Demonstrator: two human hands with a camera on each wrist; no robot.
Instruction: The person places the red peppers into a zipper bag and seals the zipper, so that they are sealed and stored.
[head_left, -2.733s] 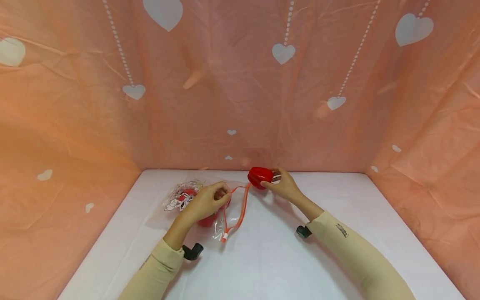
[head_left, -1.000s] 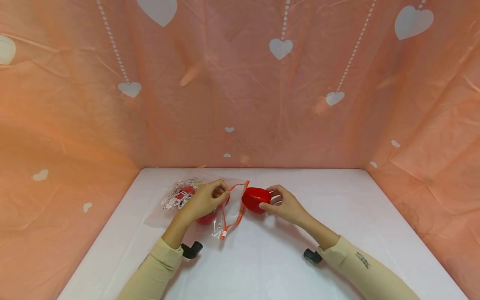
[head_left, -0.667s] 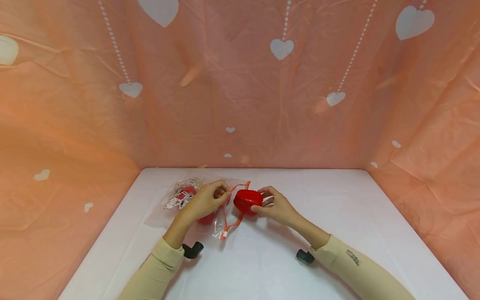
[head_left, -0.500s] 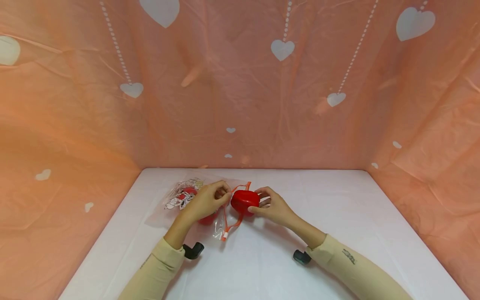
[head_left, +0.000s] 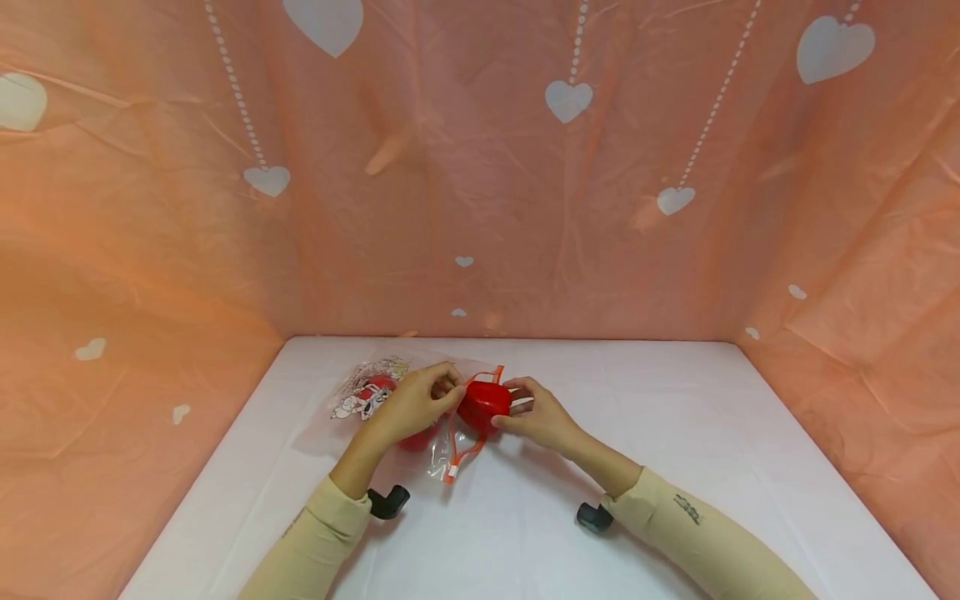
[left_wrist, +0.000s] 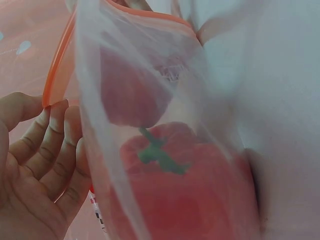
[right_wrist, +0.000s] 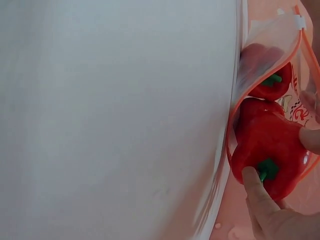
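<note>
A clear zip bag (head_left: 442,450) with an orange rim (left_wrist: 56,75) lies left of centre on the white table (head_left: 675,433). My left hand (head_left: 444,392) pinches the rim and holds the mouth open. One red pepper (head_left: 415,438) with a green stem (left_wrist: 156,155) lies inside the bag. My right hand (head_left: 514,405) grips a second red pepper (head_left: 483,403) by thumb and fingers. This second red pepper (right_wrist: 267,145) sits right in the bag's mouth, its stem end toward my thumb (right_wrist: 254,186). The first pepper (right_wrist: 266,75) shows behind it through the plastic.
Peach cloth with white hearts (head_left: 567,100) walls the table at the back and on both sides. A printed picture (head_left: 366,392) shows at the bag's far left end. Black camera mounts (head_left: 386,502) (head_left: 595,517) hang under both wrists. Bare tabletop lies to the right and front.
My right hand has brought the second pepper from the back middle down and left into the bag's mouth. My left hand has stayed on the rim throughout.
</note>
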